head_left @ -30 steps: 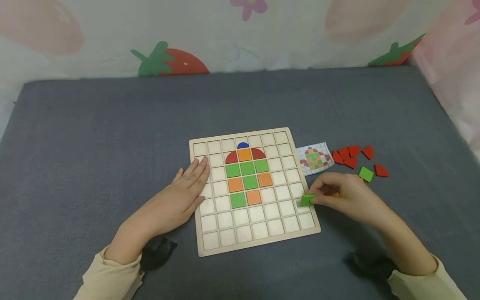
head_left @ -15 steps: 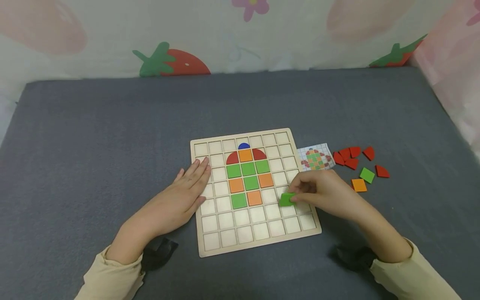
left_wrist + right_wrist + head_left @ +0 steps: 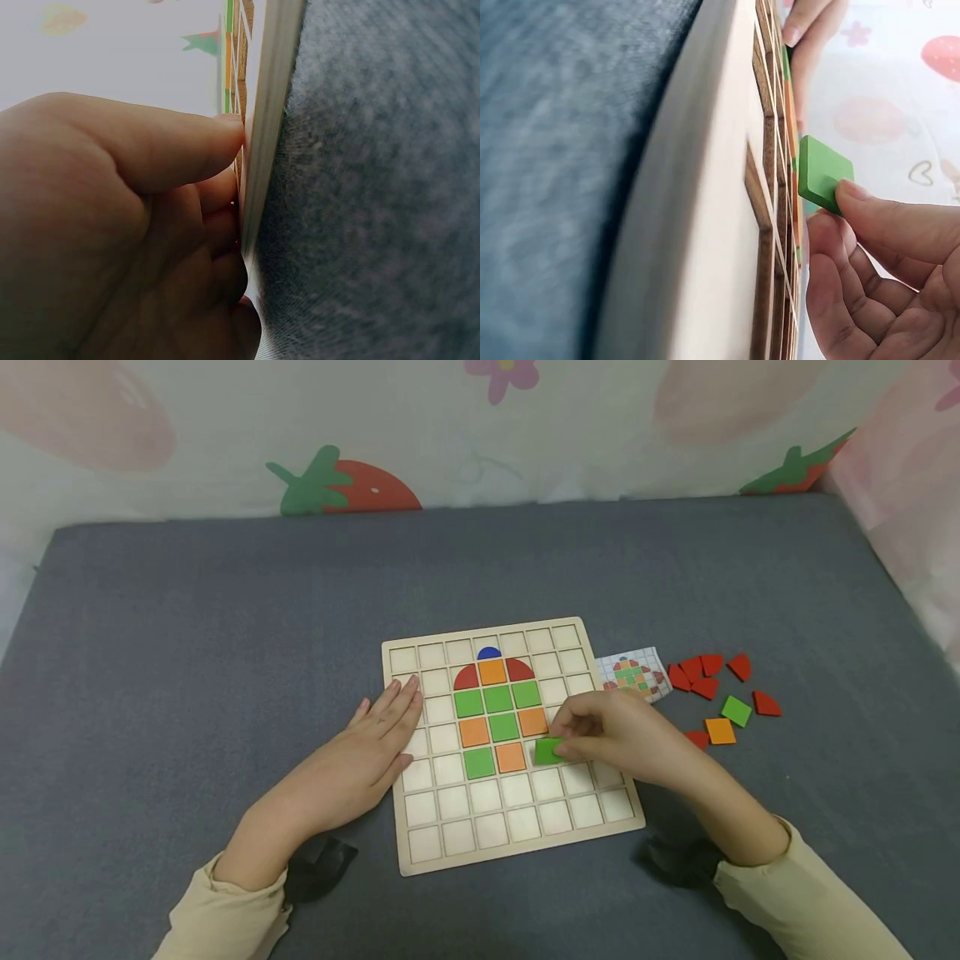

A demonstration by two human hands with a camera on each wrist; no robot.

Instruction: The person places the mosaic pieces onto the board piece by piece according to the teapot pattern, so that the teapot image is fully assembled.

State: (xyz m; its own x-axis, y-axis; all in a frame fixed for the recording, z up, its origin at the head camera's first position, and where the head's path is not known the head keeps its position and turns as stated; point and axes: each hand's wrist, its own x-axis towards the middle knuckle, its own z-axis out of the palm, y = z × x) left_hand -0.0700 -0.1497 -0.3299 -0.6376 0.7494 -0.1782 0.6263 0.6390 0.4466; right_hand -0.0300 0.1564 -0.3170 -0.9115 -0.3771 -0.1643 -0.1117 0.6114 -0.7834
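Observation:
A wooden grid board (image 3: pixel 517 847) lies on the grey cloth, with green, orange, red and blue pieces set in its cells. My left hand (image 3: pixel 360 764) rests with straight fingers on the board's left edge. Between thumb and fingers, my right hand (image 3: pixel 630 735) pinches a green square tile (image 3: pixel 825 169). In the head view the tile is over the cell right of the lowest orange square (image 3: pixel 511 757). The right wrist view shows it tilted, just above the board. Under the right hand, part of the board is hidden.
A printed pattern card (image 3: pixel 645 670) touches the board's right edge, partly covered by the right hand. Farther right lie several red quarter-round pieces (image 3: pixel 739 667), a green square (image 3: pixel 737 711) and an orange square (image 3: pixel 721 732). A strawberry-print cloth (image 3: pixel 570 435) hangs behind.
My right hand has carried the green tile leftward from the board's right edge toward the middle cells, uncovering the loose orange square and a red piece. The left hand has stayed in place.

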